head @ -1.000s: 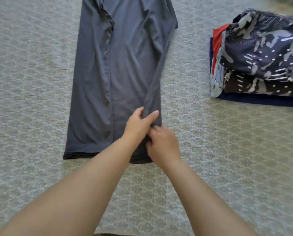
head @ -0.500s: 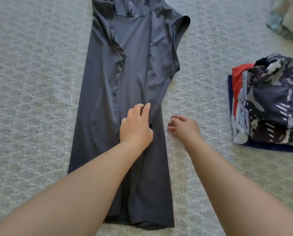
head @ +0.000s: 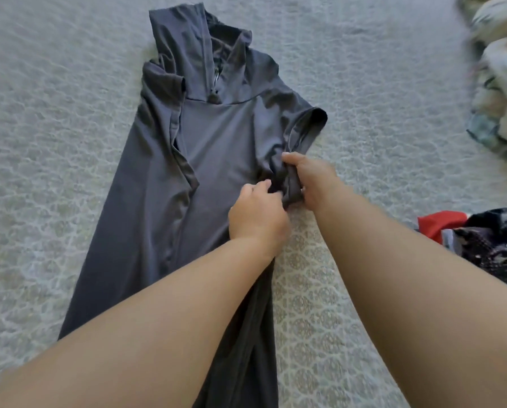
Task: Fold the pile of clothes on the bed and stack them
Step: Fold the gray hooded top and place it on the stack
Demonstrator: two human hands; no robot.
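A long dark grey hooded garment lies lengthwise on the bed, hood at the far end, its left side folded inward. Halfway up its right edge, just below the short sleeve, my right hand grips a bunched fold of the fabric. My left hand sits beside it with fingers curled into the same bunch. My forearms hide the garment's lower part.
The patterned grey bedspread covers the whole bed. At the right edge sits a stack of folded clothes, red and dark camouflage. A blurred heap of unfolded clothes lies at the far right.
Both hands have moved up the garment's right edge from near the hem toward the sleeve. My right hand, off the cloth half a second ago, now grips it. The view has tilted toward the hood.
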